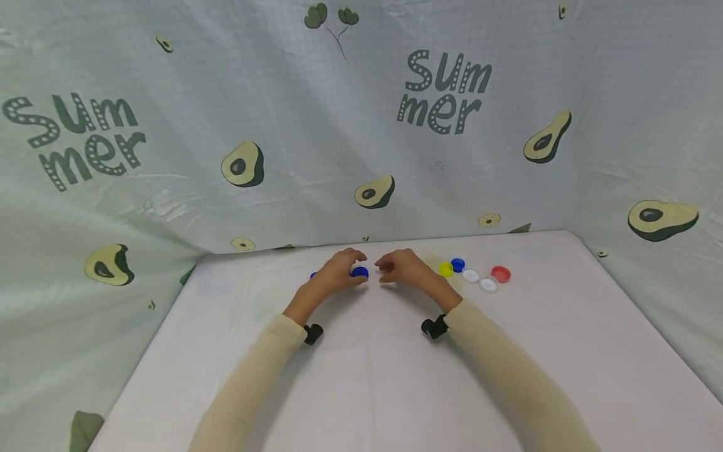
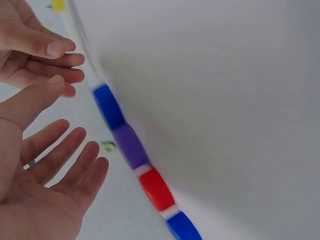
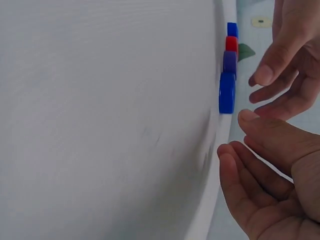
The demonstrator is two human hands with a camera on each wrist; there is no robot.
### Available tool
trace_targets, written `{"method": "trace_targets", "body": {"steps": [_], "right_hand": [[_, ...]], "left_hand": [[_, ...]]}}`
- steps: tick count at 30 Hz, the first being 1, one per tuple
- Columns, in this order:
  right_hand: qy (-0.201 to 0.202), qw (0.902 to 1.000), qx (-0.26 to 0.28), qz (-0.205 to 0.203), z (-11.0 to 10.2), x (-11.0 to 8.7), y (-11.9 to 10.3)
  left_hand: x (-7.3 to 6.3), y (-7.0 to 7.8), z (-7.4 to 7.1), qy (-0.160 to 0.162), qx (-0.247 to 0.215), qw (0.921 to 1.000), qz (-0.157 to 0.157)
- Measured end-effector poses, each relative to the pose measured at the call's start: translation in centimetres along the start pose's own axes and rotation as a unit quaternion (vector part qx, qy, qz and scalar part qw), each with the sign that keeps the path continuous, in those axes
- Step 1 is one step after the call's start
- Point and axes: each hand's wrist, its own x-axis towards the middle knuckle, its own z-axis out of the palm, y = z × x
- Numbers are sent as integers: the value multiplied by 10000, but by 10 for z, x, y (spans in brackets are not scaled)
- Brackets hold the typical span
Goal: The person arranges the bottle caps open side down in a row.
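My left hand (image 1: 337, 271) hovers around a blue bottle cap (image 1: 359, 272), its thumb and fingers apart. Facing it from the right, my right hand (image 1: 405, 269) has loosely bent fingers with nothing between them. In the left wrist view, that blue cap (image 2: 108, 106) heads a row with a purple cap (image 2: 131, 146), a red cap (image 2: 157, 189) and another blue cap (image 2: 184, 227). White bits show between some of them. From the right wrist the same row appears, the blue cap (image 3: 227, 93) nearest. Most of the row is hidden behind my left hand in the head view.
Right of my right hand lie a yellow cap (image 1: 445, 269), a blue cap (image 1: 458, 264), white caps (image 1: 488, 285) and a red cap (image 1: 501, 274). The white table (image 1: 373, 389) meets a patterned cloth (image 1: 316, 125) at the back and sides.
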Motion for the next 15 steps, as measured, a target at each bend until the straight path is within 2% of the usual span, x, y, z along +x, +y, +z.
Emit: {"method": "trace_targets", "body": {"steps": [7, 12, 15], "right_hand": [[366, 9992, 57, -166, -23, -44, 26], [716, 9970, -132, -260, -49, -72, 49], [897, 9942, -373, -453, -64, -83, 64]], "left_hand": [[10, 29, 16, 185, -322, 9981, 497], [26, 53, 31, 22, -641, 9947, 805], [39, 66, 38, -98, -1000, 9913, 855]]}}
